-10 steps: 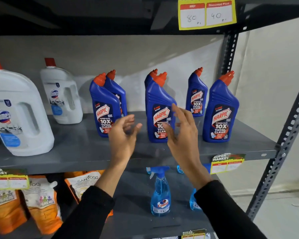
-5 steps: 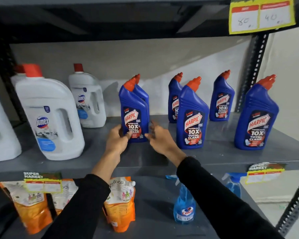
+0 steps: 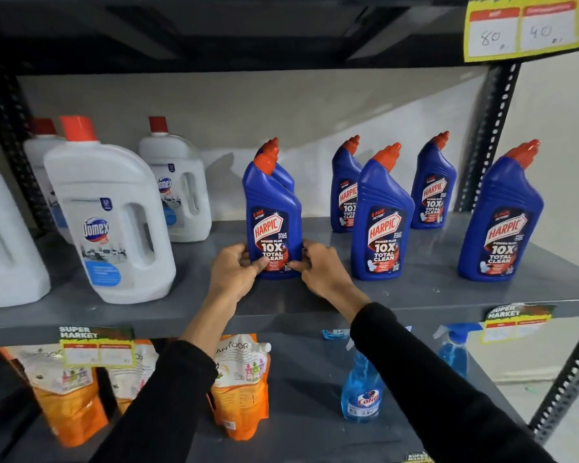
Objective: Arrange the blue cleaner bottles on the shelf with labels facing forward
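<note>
1. Head view shows the left hand (image 3: pixel 234 272) and right hand (image 3: pixel 318 267) cupping the base of one blue cleaner bottle (image 3: pixel 271 218), fingers curled against its sides and thumbs pressed on the lower front label.
2. That bottle stands upright on the grey shelf (image 3: pixel 415 295), label forward, with a second bottle (image 3: pixel 285 177) directly behind it.
3. Rigid plastic and likely full, it should feel fairly heavy and bottom-weighted; the smooth sides could slip.
4. A low grip on both sides suits turning or sliding it; the slanted orange cap (image 3: pixel 267 156) gives poor purchase.
5. Four more blue bottles (image 3: pixel 383 235) stand to its right.
</note>
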{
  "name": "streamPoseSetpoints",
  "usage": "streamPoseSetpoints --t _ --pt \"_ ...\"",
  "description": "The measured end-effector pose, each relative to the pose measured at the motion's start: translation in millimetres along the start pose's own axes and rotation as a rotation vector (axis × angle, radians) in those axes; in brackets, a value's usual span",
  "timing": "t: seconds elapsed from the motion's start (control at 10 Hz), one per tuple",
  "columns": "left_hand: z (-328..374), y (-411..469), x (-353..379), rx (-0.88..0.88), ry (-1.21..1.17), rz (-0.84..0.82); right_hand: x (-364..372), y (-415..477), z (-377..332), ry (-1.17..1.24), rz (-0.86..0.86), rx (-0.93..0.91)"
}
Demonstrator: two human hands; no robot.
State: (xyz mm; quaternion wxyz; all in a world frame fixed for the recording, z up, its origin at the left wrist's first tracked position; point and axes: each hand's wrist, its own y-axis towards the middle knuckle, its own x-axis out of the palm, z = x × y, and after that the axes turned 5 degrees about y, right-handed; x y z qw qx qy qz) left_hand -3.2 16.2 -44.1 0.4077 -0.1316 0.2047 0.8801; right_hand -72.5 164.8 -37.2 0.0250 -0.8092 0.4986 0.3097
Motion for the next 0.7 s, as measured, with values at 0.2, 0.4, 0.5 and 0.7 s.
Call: streamPoseSetpoints --t 0.2,0.4,0.5,0.7 --pt "2.8 -16.9 -4.5 0.036 0.031 0.001 -0.6 -15.2 1.2 -0.031 0.031 -0.045" --pt "6.7 -25.0 -5.9 0.049 0.046 0.006 -0.4 -25.7 -1.2 -0.081 0.033 -0.059" --pt "7.7 -24.5 -6.6 0.044 0.039 -0.023 -2.1 -24.8 0.2 -0.099 -0.003 -0.038" --pt "4.3 -41.4 -10.1 0.137 0.080 0.134 -7.3 -44.0 -2.4 -0.106 0.059 -0.084"
